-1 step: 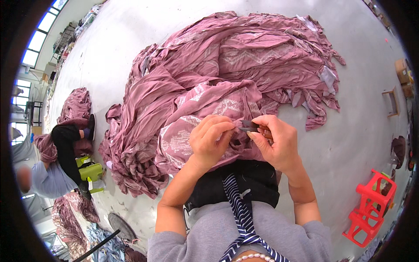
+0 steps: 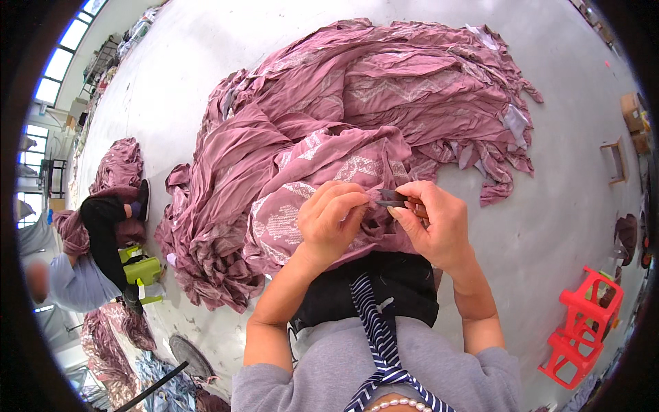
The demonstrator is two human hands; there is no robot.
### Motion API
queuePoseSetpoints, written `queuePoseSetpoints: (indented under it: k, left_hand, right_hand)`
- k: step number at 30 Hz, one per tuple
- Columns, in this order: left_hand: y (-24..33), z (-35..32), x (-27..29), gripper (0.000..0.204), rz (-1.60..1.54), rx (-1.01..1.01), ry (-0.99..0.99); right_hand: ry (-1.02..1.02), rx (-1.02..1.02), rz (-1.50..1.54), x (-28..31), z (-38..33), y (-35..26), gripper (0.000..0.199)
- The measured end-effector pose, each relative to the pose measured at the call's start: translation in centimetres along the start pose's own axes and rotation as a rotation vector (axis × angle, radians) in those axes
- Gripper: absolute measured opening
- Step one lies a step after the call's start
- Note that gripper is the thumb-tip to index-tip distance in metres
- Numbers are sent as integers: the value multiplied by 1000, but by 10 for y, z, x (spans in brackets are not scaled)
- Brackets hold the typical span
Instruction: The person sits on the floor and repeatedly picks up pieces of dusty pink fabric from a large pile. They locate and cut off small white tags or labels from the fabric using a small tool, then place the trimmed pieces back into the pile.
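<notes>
A large heap of mauve cloth (image 2: 371,89) with white lace-like patterning spreads over the floor in front of me and up onto my lap. My left hand (image 2: 331,221) is closed, pinching a gathered bit of this cloth between thumb and fingertips. Dark thread snips (image 2: 390,199) are gripped in my right hand (image 2: 439,225), their blades pointing left. The blade tips meet the pinched cloth right beside my left fingertips. My right fingers hide most of the snips' handle, and whether the blades are parted is hard to make out.
At the left a person (image 2: 86,278) sits by a green stool (image 2: 143,270), with more mauve cloth around them. Red plastic stools (image 2: 583,323) stand at the right. Cardboard boxes (image 2: 633,113) and a wooden frame (image 2: 613,163) lie along the far right.
</notes>
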State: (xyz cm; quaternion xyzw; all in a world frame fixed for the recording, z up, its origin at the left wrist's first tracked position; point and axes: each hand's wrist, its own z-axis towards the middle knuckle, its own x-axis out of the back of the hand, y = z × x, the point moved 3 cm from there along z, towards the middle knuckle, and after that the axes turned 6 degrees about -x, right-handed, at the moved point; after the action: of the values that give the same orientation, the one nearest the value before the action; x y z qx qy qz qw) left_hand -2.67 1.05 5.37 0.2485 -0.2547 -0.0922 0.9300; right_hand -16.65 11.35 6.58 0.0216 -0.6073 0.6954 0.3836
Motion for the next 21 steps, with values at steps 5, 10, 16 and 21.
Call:
queuePoseSetpoints:
  k: [5,10,16,21]
  left_hand:
    - [0,-1,1,23,64,-158,-33]
    - [3,3,0,21,85,-212,-83]
    - [2,2,-1,23,66,-159,-25]
    - [3,5,0,23,12,-20,7]
  right_hand:
    - [-3,32,-91,4,3,-2,22]
    - [-1,42,-130,2,1,1,20]
    - [182,-170,385,3,-2,18,20]
    - [6,-180,334,-8,-12,11,36]
